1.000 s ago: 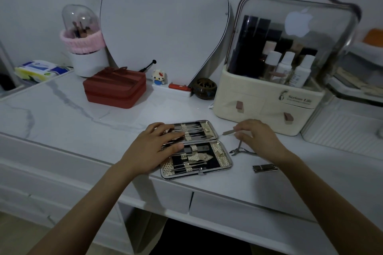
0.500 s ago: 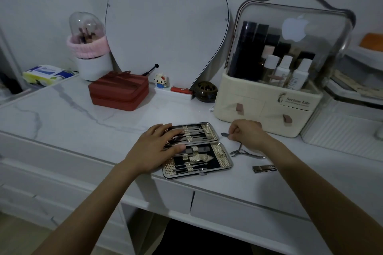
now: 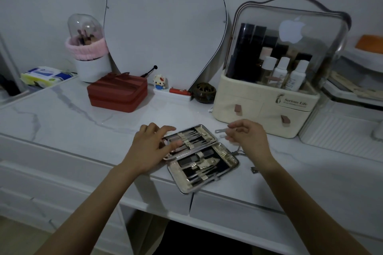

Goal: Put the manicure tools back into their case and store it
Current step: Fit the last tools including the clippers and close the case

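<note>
The manicure case [image 3: 224,158] lies open on the white marble dresser top [image 3: 62,118], several metal tools strapped in both halves. My left hand [image 3: 151,147] rests flat on the case's left side, fingers spread over the far half. Just right of the case, my right hand [image 3: 246,137] is raised a little and pinches a thin metal tool [image 3: 220,131] whose tip points left. Cuticle nippers [image 3: 238,152] lie partly hidden under that wrist. A nail clipper [image 3: 254,170] peeks out beside my right forearm.
A cream cosmetics organiser [image 3: 259,114] with a clear lid stands behind my right hand. A red zip box [image 3: 117,93], a brush holder [image 3: 88,49], a wipes pack [image 3: 44,74], a small dark bowl [image 3: 205,92] and a figurine [image 3: 160,82] line the back.
My right hand closed on the thin tool lying by the case and lifted it off the table. My left hand stayed on the case.
</note>
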